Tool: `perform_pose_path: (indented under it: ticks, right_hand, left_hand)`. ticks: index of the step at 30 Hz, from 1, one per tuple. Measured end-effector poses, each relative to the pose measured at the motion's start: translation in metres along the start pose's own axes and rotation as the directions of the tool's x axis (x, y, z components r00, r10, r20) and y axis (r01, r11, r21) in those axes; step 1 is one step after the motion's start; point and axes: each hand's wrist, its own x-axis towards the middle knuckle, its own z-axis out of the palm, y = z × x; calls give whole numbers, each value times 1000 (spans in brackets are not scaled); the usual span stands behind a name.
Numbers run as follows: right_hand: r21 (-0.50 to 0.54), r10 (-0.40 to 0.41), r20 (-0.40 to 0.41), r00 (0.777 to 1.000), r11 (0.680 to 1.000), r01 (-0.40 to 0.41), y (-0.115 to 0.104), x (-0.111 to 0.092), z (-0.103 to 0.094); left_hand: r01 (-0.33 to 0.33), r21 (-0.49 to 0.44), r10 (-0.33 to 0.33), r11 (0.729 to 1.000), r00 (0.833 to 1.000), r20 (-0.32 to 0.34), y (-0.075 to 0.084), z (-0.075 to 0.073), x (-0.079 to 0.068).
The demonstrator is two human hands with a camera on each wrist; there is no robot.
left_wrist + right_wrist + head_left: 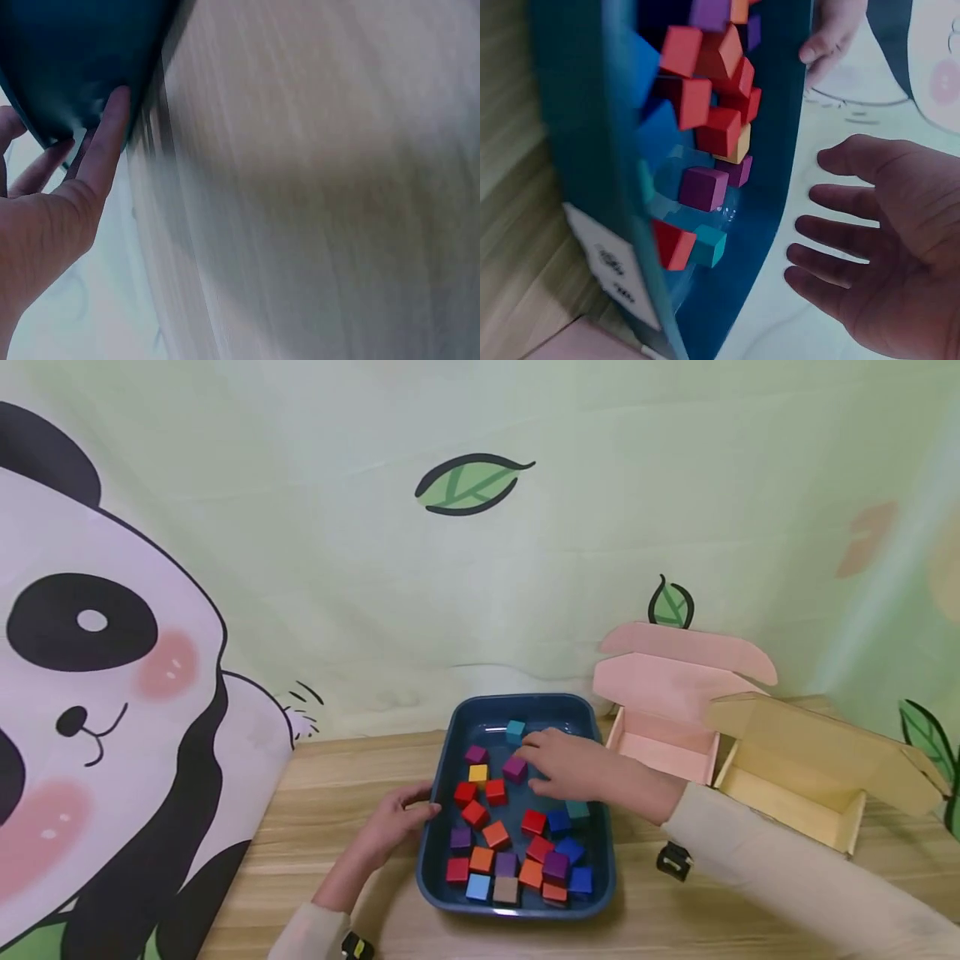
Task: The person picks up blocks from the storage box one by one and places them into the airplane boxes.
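Purple cube point(514, 768) in tray point(540, 708), just beside right hand point(566, 764): fingers spread, nothing held. Left hand point(393, 827) at tray's left side, fingers fairly straight against it. Could knock teal cube point(515, 732) through careless finger sweep; could skid tray through light bracing.

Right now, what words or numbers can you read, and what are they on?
None that I can read.
Label on the tray: dark marks, too blurred to read.
Cubes: no writing that I can see.
Wall: pictures, no words that I can see.
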Motion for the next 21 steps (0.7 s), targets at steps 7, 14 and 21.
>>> perform_pose_path:
  ticks: [7,14,21]
  right_hand:
    - [79,90,115,989,992,-99,8,52,4]
    - [219,238,236,942,931,-291,15,83,16]
    - [229,332,294,896,886,-403,14,98,27]
  left_hand:
    - [21,-32,-20,999,999,28,-4,-6,3]
    - [17,-74,-11,997,997,71,-6,-8,3]
    - [11,-102,0,995,995,102,-8,-10,2]
